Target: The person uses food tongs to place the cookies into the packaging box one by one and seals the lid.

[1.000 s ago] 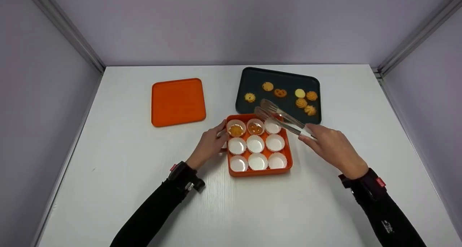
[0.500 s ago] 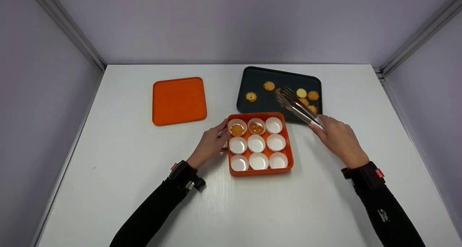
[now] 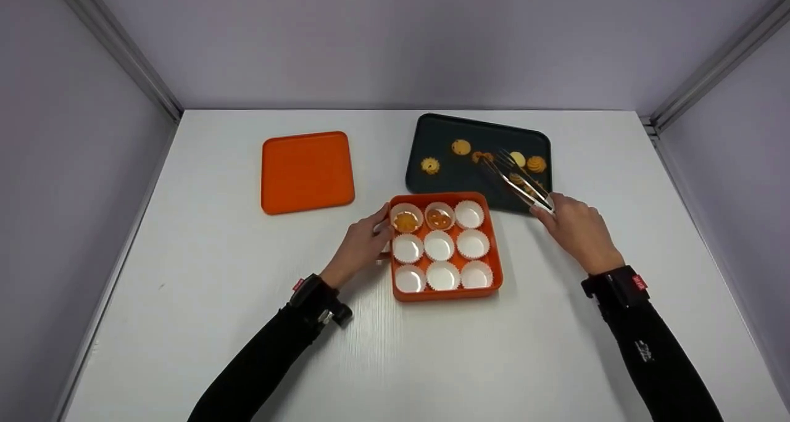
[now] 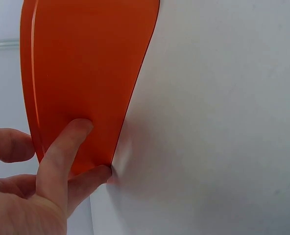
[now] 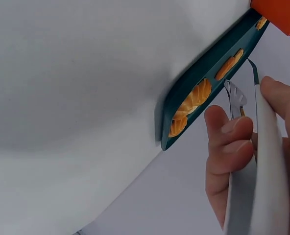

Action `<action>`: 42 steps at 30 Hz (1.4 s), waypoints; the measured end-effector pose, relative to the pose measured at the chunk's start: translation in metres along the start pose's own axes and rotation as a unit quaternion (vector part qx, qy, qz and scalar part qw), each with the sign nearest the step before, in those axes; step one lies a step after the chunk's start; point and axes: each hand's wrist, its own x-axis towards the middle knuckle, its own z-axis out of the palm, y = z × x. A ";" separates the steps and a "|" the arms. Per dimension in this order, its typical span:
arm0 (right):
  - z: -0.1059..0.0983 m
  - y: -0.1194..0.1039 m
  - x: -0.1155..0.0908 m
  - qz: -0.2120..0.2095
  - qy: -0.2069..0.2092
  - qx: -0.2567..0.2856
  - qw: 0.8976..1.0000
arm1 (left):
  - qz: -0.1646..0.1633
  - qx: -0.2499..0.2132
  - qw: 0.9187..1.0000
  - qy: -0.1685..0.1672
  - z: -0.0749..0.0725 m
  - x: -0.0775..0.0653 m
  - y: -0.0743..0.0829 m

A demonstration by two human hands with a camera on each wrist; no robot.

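Note:
My left hand (image 3: 361, 243) rests against the left wall of an orange box (image 3: 447, 295). In the left wrist view, its fingertips press that wall (image 4: 86, 73), one of them low at the bottom edge. Rows of white paper cups (image 3: 439, 245) fill the box; the back left cup holds a yellow cookie (image 3: 406, 223), the back middle one a pretzel cookie (image 3: 439, 219). Metal tongs (image 3: 518, 188) with white handles (image 5: 270, 166) are gripped in my right hand (image 3: 580, 234). Their spread tips are over the dark tray (image 3: 453, 178), near another pretzel cookie (image 3: 478, 157).
Several cookies lie on the tray, among them a flower-shaped one (image 3: 430, 166), a round one (image 3: 461, 147) and a swirled one (image 3: 536, 163). An orange square lid-like plate (image 3: 307, 172) lies at the back left. Walls stand behind and at both sides.
My right hand has carried the tongs from over the box's back right cups to the right and back, over the tray's cookies. The left hand and box stay in place.

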 end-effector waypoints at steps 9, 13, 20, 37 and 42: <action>0.006 0.002 0.011 0.027 -0.002 0.015 1.000 | 0.002 0.005 1.000 0.002 0.001 -0.001 0.001; 0.010 0.002 0.014 0.026 -0.003 0.017 1.000 | 0.006 0.025 1.000 0.005 0.001 0.000 0.000; 0.012 -0.001 0.012 0.028 -0.014 0.025 0.999 | 0.004 0.006 1.000 0.001 0.000 -0.001 0.000; 0.012 -0.015 0.014 0.038 -0.037 0.023 0.998 | 0.002 0.014 1.000 0.003 0.000 -0.001 0.001; 0.017 -0.015 0.022 0.015 -0.014 0.019 1.000 | 0.006 0.004 1.000 0.001 0.000 -0.002 0.001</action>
